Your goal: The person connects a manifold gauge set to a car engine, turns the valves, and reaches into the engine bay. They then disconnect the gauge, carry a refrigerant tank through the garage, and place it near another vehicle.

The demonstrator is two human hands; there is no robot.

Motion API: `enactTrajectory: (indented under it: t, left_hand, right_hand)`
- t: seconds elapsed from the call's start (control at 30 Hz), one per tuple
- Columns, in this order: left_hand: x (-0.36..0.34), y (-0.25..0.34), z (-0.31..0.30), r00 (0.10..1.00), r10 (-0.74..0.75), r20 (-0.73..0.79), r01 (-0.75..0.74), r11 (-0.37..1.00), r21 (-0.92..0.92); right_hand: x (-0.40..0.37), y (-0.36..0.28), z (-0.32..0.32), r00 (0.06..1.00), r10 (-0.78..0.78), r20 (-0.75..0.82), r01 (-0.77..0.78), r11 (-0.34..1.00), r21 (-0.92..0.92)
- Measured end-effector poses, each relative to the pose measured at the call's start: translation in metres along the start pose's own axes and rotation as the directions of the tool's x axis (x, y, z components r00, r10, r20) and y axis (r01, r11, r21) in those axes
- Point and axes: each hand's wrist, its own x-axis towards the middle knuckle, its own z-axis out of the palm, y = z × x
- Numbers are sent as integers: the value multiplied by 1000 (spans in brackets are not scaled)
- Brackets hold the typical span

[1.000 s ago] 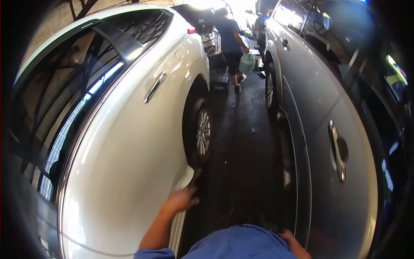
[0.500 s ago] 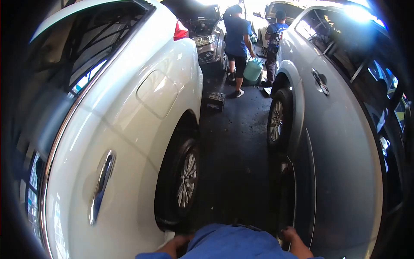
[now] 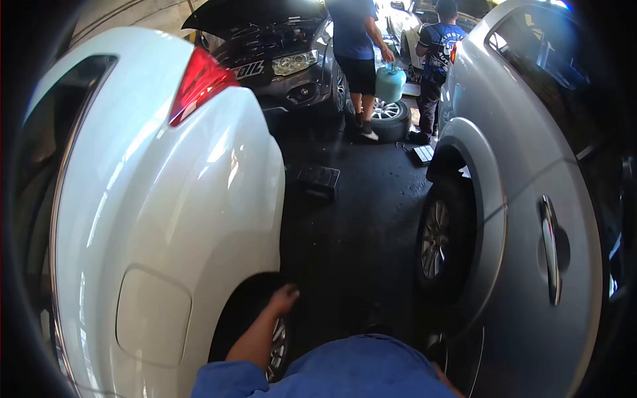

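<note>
My left hand (image 3: 285, 300) swings forward in front of the white car's rear wheel (image 3: 277, 348), beside the white car (image 3: 219, 225). Its fingers look loosely curled, slightly blurred, and nothing shows in them. Of my right arm only a sliver of forearm (image 3: 449, 382) appears at the bottom, past my blue shirt (image 3: 361, 371); the hand itself is hidden. That arm is nearest to the silver vehicle (image 3: 531, 146) on the right, which has a chrome door handle (image 3: 550, 249).
A dark battery-like box (image 3: 320, 180) sits on the dark floor (image 3: 352, 232) between the vehicles. Farther on, a person (image 3: 353, 46) holds a light-green tank (image 3: 390, 84) near a loose wheel (image 3: 391, 119). Another person (image 3: 438, 60) stands to the right. A dark car (image 3: 279, 73) has its hood raised.
My view has moved forward between the vehicles; the box and people appear closer. My left hand has swung forward and up, while my right hand has dropped out of sight.
</note>
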Motion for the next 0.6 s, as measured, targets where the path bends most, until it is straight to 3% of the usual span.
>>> enactTrajectory:
  t: [0.07,0.13,0.17,0.23,0.3,0.33,0.43,0.47,0.53,0.57,0.6]
  left_hand:
    - [22,-26,15,971,-100,218,68,987,147]
    - [26,-48,25,898,-336,284,349,937,3]
    - [26,-36,20,888,-377,264,370,926,78]
    - [34,-63,46,801,-565,198,585,809,-58]
    - [52,-64,54,678,-678,286,720,691,-69]
    - [67,-67,58,682,-662,311,708,704,-55]
    - [168,-59,51,717,-572,397,594,800,80]
    - [206,-51,35,725,-524,447,493,848,194]
    - [307,-33,10,760,-520,389,479,854,205]
    - [358,-17,-4,845,-402,352,253,881,399]
    - [410,3,-20,911,-275,307,42,802,595]
  right_hand:
    - [54,-84,-29,997,-69,-29,69,997,25]
    - [71,-222,-91,969,-233,85,248,897,-366]
    - [102,-272,-114,944,-323,63,325,880,-345]
    - [143,-367,-158,902,-431,7,412,858,-307]
    - [160,-471,-200,861,-505,-62,481,847,-227]
    - [169,-513,-214,823,-558,-104,538,825,-170]
    - [247,-606,-236,821,-534,-204,495,842,-214]
    - [269,-625,-237,851,-483,-206,441,871,-217]
    - [334,-634,-231,898,-383,-217,337,915,-220]
    - [381,-608,-220,913,-340,-223,269,917,-295]
    - [415,-597,-214,929,-292,-228,195,908,-371]
